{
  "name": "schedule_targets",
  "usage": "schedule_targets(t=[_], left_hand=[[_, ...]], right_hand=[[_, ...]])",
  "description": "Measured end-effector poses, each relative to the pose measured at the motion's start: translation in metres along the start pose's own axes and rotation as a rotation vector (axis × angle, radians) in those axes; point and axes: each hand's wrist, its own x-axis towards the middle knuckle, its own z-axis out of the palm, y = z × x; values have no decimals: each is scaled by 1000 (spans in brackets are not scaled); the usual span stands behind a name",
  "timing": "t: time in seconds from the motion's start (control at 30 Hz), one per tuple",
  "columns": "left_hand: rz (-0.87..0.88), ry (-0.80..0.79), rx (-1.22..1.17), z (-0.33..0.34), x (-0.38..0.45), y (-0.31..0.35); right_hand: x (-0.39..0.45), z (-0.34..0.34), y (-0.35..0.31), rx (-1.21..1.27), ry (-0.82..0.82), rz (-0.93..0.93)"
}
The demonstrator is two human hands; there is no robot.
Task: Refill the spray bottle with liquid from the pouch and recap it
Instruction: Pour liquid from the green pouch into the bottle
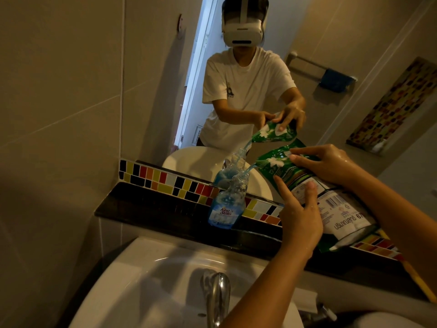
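Note:
A clear spray bottle (225,204) with a blue label stands uncapped on the dark ledge (146,209) behind the sink, partly filled with blue liquid. A green and white refill pouch (314,195) is tilted above it, and a thin blue stream (250,168) runs from its corner spout into the bottle's neck. My left hand (299,214) grips the pouch from below at its middle. My right hand (326,163) holds the pouch's upper edge near the spout. Both hands look wet. The bottle's spray cap is not in view.
A white sink (151,280) with a chrome tap (216,294) lies below the ledge. A strip of coloured tiles (165,181) and a mirror (236,91) rise behind it, reflecting a person with the pouch and bottle. A tiled wall closes the left side.

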Motion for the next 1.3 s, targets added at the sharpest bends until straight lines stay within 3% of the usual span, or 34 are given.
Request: schedule_targets(t=[1.3], left_hand=[[-8,-18,-84,0,6,-6]], right_hand=[[3,0,-5,-33,-20,-10]])
